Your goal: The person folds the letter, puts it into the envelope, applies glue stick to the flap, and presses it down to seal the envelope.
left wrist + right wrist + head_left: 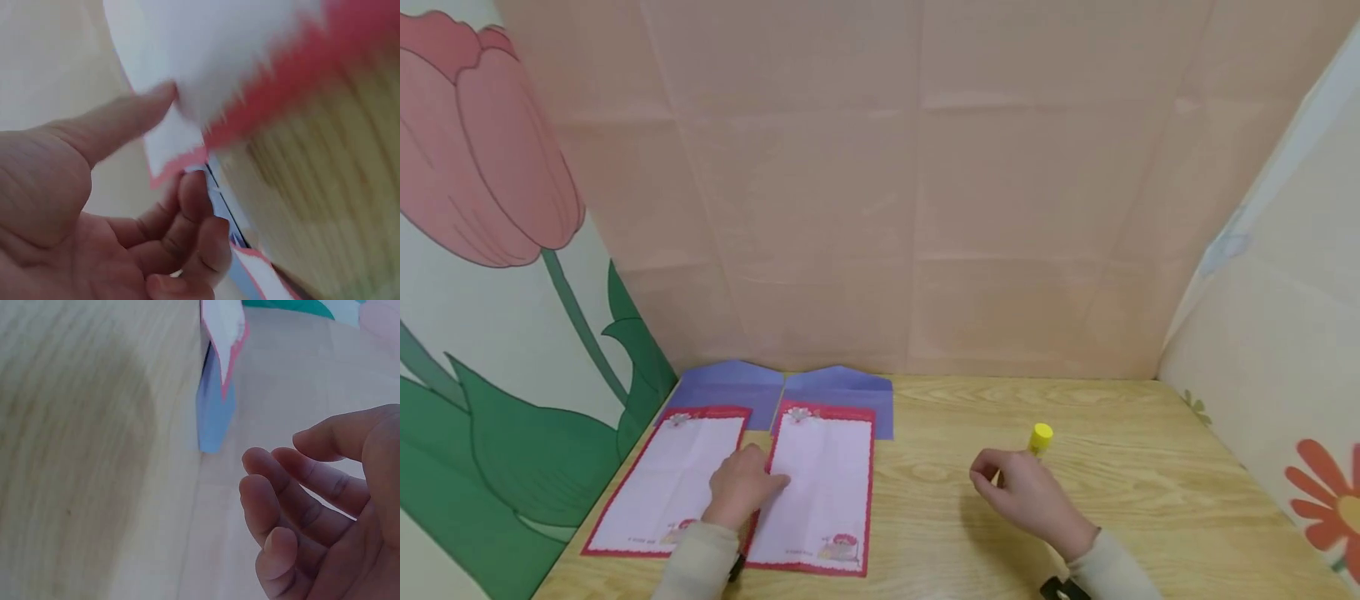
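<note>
Sleeves (696, 562) extend over the table (932, 525), where two red-bordered sheets (827, 492) lie side by side, likely keeping both faces exposed. The left hand (741, 487), unclenched, extends its thumb over one's edge; the right hand (1018, 496) hovers empty, loosely curled.

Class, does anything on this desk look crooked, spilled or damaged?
The right red-bordered sheet looks odd: in the right wrist view its corner seems raised off the tabletop, not lying flat. Faint fold creases show too. Nothing looks spilled.
</note>
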`<state>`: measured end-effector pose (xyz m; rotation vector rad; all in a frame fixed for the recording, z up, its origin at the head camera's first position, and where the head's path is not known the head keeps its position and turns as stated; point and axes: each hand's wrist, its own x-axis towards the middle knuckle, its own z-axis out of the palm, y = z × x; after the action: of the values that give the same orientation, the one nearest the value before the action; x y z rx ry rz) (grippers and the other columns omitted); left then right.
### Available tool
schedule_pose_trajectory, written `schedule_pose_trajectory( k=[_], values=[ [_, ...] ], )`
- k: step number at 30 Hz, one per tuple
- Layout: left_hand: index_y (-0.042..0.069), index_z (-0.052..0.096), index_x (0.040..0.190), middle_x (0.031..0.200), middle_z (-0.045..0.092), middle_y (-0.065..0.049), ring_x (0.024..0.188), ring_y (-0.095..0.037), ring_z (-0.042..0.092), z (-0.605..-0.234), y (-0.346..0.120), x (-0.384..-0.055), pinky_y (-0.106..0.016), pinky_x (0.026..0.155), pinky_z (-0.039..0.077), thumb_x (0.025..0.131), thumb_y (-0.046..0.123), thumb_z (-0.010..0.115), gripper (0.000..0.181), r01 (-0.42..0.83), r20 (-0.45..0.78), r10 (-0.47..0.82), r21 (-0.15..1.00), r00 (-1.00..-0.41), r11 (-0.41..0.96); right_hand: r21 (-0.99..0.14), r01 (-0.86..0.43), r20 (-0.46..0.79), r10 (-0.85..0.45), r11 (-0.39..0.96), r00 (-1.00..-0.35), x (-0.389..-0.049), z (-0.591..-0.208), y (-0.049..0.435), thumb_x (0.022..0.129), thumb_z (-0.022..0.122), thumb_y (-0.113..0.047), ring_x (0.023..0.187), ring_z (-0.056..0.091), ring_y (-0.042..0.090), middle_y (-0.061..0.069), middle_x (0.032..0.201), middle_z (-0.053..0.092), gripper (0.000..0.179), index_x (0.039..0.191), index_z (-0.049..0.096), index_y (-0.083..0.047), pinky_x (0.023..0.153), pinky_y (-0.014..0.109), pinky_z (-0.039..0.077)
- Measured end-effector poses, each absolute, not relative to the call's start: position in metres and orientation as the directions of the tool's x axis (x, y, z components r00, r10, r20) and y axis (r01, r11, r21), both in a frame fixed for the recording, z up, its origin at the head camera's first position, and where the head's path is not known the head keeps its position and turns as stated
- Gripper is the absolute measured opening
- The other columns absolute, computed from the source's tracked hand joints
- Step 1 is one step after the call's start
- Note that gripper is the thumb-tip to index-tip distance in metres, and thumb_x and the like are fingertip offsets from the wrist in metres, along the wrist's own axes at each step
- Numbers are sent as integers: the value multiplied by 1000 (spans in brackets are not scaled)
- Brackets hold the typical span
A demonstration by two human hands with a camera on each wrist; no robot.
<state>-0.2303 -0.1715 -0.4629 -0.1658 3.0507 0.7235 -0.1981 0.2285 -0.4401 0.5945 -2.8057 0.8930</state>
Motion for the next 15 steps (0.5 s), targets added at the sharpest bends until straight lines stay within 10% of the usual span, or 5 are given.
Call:
schedule_pose_trajectory(
  k=[15],
  values=[
    [2, 62, 95, 77, 65, -6, 68, -13, 56, -459, -148, -227, -29, 58, 48, 91, 13, 71, 15, 175, 73, 207, 827, -976, 534, -605, -363, 142, -353, 708, -925, -204, -463, 217, 91, 70, -14, 60, 53, 1, -10, 75, 64, 5, 87, 71, -12, 53, 22, 46]
  ],
)
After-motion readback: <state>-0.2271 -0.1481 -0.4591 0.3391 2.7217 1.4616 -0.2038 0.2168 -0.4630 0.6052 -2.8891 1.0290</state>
